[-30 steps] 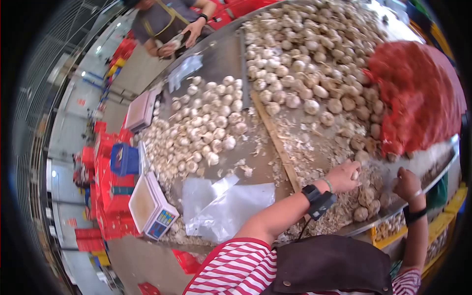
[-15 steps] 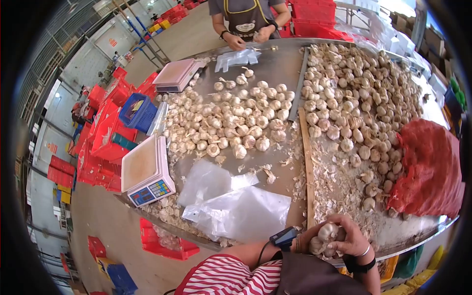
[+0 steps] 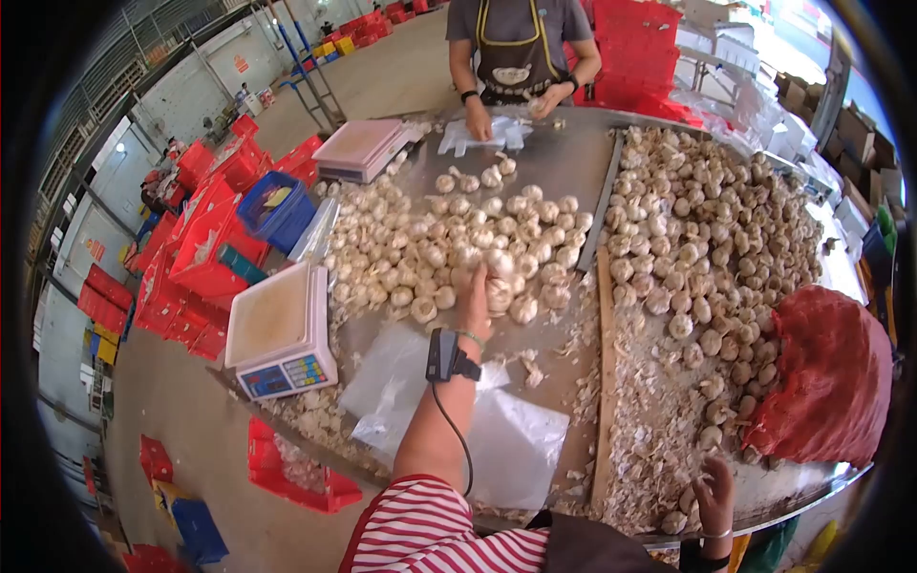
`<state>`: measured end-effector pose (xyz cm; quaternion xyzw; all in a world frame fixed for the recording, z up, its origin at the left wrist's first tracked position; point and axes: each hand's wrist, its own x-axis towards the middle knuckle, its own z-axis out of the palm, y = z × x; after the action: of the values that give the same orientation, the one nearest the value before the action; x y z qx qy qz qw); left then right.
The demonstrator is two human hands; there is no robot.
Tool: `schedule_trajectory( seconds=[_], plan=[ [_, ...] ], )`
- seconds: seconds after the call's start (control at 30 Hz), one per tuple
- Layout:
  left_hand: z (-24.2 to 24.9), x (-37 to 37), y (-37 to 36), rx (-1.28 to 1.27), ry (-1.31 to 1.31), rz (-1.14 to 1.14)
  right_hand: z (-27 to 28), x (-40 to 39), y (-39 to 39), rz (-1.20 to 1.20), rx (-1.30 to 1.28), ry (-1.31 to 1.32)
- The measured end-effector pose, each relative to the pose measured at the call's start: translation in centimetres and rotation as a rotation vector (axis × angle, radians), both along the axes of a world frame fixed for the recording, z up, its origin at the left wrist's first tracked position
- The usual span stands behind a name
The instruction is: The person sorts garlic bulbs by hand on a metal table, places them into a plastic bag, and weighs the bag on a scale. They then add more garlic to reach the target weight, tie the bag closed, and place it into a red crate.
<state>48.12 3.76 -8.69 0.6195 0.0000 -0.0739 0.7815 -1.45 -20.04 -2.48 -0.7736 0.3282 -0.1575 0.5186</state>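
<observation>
My left hand (image 3: 473, 301) reaches over the middle of the metal table (image 3: 554, 353), its fingers wrapped round garlic bulbs at the near edge of the loose garlic pile (image 3: 396, 234). Near the table's front right edge is my right hand (image 3: 713, 495), its fingers apart and holding nothing. A few bulbs (image 3: 674, 521) lie just left of it. Clear plastic bags (image 3: 516, 444) are spread flat under and beside my left forearm. To the right, past a wooden strip (image 3: 605, 382), spreads a larger garlic heap (image 3: 726, 229).
A white scale (image 3: 277, 325) stands at the left edge, a second scale (image 3: 361, 148) behind it. A red mesh sack (image 3: 821, 372) lies at the right. Across the table a person (image 3: 521, 57) handles garlic beside plastic bags (image 3: 482, 136). Red crates (image 3: 215, 253) stand left.
My left hand has moved from the front edge up and left to the garlic pile. My right hand has let go of the bulbs and opened. The view has shifted.
</observation>
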Motion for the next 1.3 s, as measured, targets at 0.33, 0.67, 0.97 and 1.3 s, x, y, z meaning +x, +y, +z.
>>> schedule_trajectory(
  seconds=[0.33, 0.67, 0.97, 1.3],
  plan=[
    [-0.1, -3.2, -0.1, 1.500, -0.525, -0.219, -9.1, -11.1, -3.6, -0.347, -0.385, 0.437],
    [0.5, 6.1, 0.4, 1.703, -0.489, -0.229, -7.4, -8.7, -1.8, -0.435, -0.543, 0.603],
    [1.4, 21.3, 1.0, 1.600, -0.022, -0.121, -7.0, -9.2, -2.4, -0.380, -0.355, 0.818],
    [-1.3, 4.7, -8.8, 1.392, -0.917, -0.699, -6.1, -8.2, -2.4, -0.331, -0.386, 0.868]
  ],
)
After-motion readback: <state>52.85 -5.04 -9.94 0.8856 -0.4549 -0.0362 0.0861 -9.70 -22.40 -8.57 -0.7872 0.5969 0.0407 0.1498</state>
